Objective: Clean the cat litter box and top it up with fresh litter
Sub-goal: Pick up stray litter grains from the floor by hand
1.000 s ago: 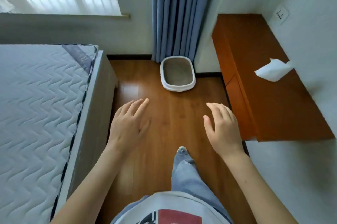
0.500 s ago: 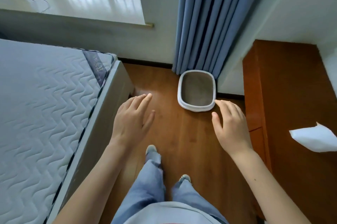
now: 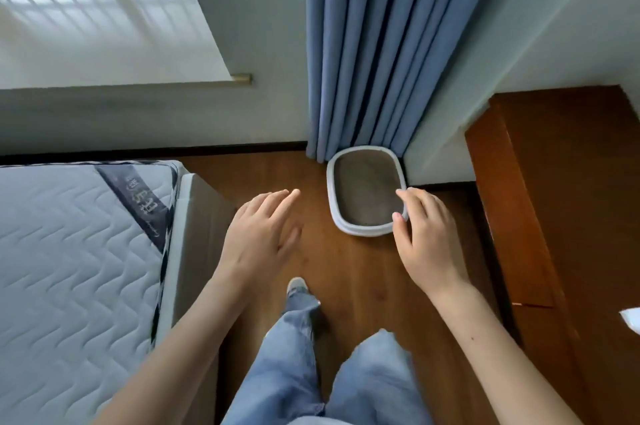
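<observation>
Your right hand [image 3: 427, 237] is held out in front of you, palm down, fingers loosely straight and a little spread, holding nothing; in the head view its fingertips overlap the near right corner of the litter box [image 3: 367, 191], though whether they touch the rim or only hover above it cannot be told. Your left hand [image 3: 261, 237] is likewise empty, fingers straight and close together, hanging over the bare wood floor [image 3: 346, 272] between the bed and the box, clearly apart from the box. The box lies ahead and slightly right of centre, so your right hand is the nearer one — the left would have to travel rightward and forward to reach the near left rim. It is a white-rimmed oval tray filled with grey litter, sitting flat on the floor, its long axis running away from you toward the wall, its far end tucked against the foot of the blue curtain [image 3: 381, 44] in the corner. Judged from this, cleaning has not begun: the litter surface looks level and no scoop or bag of fresh litter is in view. Your legs in blue jeans [image 3: 298, 355] are below, one foot forward. To your left is the quilted mattress [image 3: 69, 269]; to your right a brown wooden desk [image 3: 561, 199] — with a scrap of something white [image 3: 632, 319] at the picture's edge.
</observation>
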The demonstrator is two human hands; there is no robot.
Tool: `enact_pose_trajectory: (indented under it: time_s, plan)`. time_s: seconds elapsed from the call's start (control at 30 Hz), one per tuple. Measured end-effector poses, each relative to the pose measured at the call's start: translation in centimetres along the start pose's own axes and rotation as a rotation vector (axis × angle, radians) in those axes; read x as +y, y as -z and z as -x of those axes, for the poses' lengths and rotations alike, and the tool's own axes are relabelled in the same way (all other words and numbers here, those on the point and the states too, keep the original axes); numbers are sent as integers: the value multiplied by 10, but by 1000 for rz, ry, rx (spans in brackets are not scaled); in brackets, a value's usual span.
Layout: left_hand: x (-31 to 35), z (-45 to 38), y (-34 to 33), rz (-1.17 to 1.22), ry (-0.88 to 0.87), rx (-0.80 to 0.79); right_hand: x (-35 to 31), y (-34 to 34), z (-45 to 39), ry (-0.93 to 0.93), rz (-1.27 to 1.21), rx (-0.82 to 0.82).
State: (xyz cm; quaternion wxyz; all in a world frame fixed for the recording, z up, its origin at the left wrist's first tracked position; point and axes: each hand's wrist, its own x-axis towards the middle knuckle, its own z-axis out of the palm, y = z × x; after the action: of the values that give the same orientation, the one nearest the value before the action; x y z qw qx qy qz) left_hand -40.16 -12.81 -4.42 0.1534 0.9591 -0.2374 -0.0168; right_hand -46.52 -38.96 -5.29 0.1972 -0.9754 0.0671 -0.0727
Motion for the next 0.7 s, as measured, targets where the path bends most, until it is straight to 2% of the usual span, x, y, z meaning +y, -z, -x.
enact_pose_trajectory:
  time_s: [0.13, 0.3, 0.53, 0.7]
  plan:
    - [-32, -50, -6, -4, -25, -58, -6, -22, -48, -47, -7, 10]
    - [-62, -97, -44, 17, 11, -34, 12, -65, -95, -56, -32, 1]
    - [-117, -151, -163, 47, 102, 92, 81, -186, -146, -40, -44, -44]
    - [-177, -186, -278, 26, 98, 58, 128, -295, -166, -86, -51, -41]
